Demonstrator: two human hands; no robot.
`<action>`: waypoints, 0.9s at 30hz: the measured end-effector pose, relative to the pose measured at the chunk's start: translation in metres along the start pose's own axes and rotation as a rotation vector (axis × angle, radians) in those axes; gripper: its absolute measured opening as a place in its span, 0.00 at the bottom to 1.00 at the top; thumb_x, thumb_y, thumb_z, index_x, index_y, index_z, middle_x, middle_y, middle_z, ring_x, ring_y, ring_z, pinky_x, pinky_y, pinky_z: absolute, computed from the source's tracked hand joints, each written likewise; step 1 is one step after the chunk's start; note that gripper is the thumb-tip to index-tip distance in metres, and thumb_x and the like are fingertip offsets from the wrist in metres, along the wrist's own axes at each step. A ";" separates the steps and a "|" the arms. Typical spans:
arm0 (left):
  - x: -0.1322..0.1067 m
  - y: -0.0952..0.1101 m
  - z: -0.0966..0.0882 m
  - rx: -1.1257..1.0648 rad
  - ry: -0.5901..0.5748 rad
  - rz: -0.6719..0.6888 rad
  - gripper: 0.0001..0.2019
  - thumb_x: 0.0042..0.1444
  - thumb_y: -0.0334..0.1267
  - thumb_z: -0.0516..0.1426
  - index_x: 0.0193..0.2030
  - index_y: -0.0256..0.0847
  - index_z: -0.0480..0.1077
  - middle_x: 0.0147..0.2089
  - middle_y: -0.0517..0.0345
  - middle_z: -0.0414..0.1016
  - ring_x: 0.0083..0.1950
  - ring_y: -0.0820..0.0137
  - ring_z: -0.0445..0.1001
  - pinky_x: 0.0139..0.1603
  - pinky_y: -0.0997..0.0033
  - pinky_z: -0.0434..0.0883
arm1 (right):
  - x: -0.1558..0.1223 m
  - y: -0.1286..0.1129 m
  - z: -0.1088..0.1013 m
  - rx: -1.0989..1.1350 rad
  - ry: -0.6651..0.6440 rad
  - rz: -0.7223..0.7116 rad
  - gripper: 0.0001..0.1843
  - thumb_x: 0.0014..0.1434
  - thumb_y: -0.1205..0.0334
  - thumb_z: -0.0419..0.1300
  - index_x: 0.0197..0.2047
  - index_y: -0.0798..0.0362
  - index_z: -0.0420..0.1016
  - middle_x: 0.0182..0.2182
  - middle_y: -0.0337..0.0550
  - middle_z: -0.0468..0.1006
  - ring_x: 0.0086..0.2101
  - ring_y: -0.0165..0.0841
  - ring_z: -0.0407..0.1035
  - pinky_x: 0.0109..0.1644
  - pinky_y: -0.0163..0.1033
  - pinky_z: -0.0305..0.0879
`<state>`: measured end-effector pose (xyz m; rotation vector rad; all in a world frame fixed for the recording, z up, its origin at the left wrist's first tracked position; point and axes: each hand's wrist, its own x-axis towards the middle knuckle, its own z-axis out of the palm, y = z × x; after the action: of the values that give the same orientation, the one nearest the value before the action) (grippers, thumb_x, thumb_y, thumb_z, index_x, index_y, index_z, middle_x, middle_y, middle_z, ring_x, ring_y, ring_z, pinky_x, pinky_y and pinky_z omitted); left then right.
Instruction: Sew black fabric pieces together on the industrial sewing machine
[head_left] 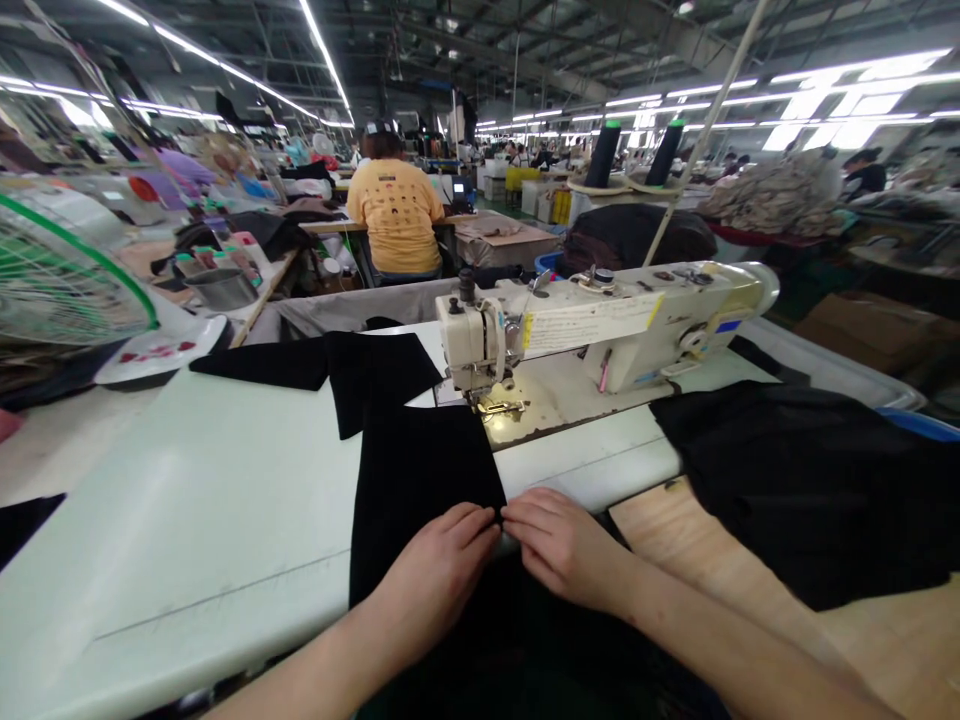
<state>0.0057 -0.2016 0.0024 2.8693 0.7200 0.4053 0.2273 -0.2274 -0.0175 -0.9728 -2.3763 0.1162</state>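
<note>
Two bare hands meet low in the middle of the head view, fingertips almost touching at the right edge of a black cloth [420, 470]. The left hand [442, 570] lies on top of the cloth with its fingers bent down onto that edge. The right hand [559, 545] comes in from the lower right and pinches the same spot with curled fingers, so both are closed on the cloth; the thumbs are hidden. The cloth lies flat on the pale green table [225, 480] and runs up from the hands toward the needle of the cream sewing machine [600, 320] at centre right, its upper part spreading to the left. A heap of black fabric [810, 480] rests at the right, partly over a wooden board [862, 640]. A green-rimmed fan [52, 270] stands at the left edge. A person in a yellow shirt [396, 210] sits with back turned at upper centre.
</note>
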 end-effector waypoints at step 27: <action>0.073 -0.141 -0.017 -0.043 0.088 -0.175 0.14 0.63 0.40 0.54 0.49 0.39 0.76 0.54 0.45 0.76 0.58 0.58 0.73 0.62 0.57 0.69 | 0.093 0.077 0.023 -0.182 0.048 0.229 0.11 0.63 0.69 0.58 0.46 0.53 0.78 0.40 0.47 0.76 0.44 0.40 0.69 0.49 0.46 0.68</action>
<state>0.0004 -0.0420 0.0049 2.7349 0.9564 0.5174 0.2089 -0.1060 -0.0148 -1.3171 -2.2550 -0.0379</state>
